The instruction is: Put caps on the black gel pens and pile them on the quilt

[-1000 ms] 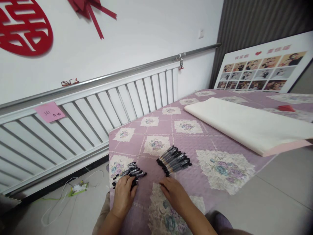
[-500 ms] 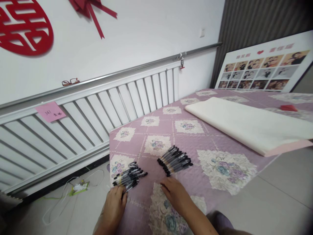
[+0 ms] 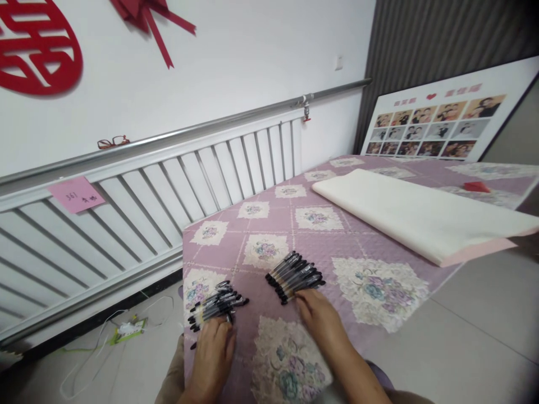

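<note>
Black-capped pens lie in two groups on the table's purple flowered cloth (image 3: pixel 357 235). The left group of pens (image 3: pixel 214 306) is an uneven heap near the table's left edge. My left hand (image 3: pixel 213 350) is closed over its near side, and a pen sticks out from under the fingers at both sides. To the right, several pens (image 3: pixel 292 275) lie side by side in a slightly fanned row. My right hand (image 3: pixel 322 317) is at the near side of this row, fingertips curled onto the nearest pen. The fingers partly cover that pen.
A large folded cream sheet (image 3: pixel 404 213) and a small red paper piece (image 3: pixel 477 187) lie on the table to the right. A white radiator (image 3: pixel 168 196) with a pink note (image 3: pixel 76 194) runs behind. A power strip (image 3: pixel 130 330) and cables lie on the floor at left.
My right hand has moved forward and right, onto the near pen of the row. My left hand has shifted right and now covers the near side of the heap. The view has turned slightly.
</note>
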A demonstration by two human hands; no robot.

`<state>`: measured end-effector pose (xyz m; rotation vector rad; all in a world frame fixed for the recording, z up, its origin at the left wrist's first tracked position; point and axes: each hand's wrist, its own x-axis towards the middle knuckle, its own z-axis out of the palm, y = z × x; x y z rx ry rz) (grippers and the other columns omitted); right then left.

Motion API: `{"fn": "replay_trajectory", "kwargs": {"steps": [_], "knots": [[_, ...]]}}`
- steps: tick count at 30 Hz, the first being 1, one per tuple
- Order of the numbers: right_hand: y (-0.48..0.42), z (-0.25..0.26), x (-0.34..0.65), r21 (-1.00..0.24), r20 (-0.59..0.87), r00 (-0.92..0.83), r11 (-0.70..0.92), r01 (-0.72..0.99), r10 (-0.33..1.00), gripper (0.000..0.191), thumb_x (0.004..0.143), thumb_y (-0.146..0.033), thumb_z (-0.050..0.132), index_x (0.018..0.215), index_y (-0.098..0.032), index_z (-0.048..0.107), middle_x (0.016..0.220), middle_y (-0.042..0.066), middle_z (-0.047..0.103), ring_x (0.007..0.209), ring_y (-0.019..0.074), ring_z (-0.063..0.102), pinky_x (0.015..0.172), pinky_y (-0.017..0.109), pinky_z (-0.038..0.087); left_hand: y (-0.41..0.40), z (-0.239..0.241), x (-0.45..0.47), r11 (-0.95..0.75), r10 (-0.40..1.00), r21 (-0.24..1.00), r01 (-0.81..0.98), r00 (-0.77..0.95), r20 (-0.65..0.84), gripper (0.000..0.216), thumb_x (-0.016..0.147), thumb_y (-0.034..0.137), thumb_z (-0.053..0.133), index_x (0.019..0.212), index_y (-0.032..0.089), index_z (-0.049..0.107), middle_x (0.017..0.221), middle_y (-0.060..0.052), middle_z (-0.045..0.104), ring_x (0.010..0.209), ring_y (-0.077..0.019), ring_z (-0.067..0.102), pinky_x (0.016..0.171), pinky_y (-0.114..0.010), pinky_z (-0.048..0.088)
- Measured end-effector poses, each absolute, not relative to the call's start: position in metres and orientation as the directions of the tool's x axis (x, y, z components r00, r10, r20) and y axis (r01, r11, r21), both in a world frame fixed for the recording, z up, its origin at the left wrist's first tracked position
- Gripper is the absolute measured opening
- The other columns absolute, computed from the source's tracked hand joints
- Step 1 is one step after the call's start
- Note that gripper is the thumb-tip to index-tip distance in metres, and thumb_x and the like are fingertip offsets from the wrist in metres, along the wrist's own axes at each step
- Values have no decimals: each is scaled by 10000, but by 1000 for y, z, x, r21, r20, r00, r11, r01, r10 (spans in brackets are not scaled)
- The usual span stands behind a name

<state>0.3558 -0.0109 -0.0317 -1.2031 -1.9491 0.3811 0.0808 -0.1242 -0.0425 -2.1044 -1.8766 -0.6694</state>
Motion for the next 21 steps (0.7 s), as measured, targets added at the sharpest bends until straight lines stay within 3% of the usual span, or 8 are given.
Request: {"fn": "replay_trajectory", "kwargs": {"steps": [6, 14, 21], "knots": [[3, -37, 382, -542, 491, -107, 400, 739, 864, 224, 860, -249, 458, 966, -167, 637, 945, 110, 675, 897, 247, 610, 837, 383, 470, -116, -44, 75, -131, 899, 128, 983, 64, 433, 177, 923, 239, 434, 877, 218, 603, 873, -58, 602, 845, -219, 579, 772, -353, 457], [7, -50, 381, -441, 472, -87, 320, 839, 878, 288, 838, -259, 503, 1079, -159, 624, 1143, 140, 626, 1066, 279, 552, 911, 431, 446, -125, -43, 48, 50, 931, 152, 987, -101, 352, 211, 907, 262, 422, 813, 217, 606, 825, -44, 616, 827, -217, 577, 783, -352, 433], [10, -54, 381, -357, 466, -86, 276, 893, 881, 322, 848, -263, 514, 1128, -145, 621, 1197, 159, 591, 1123, 292, 514, 947, 432, 424, -114, -37, 53, 80, 926, 230, 970, -157, 342, 189, 852, 343, 499, 923, 209, 612, 914, -68, 645, 883, -237, 592, 778, -344, 432]]}}
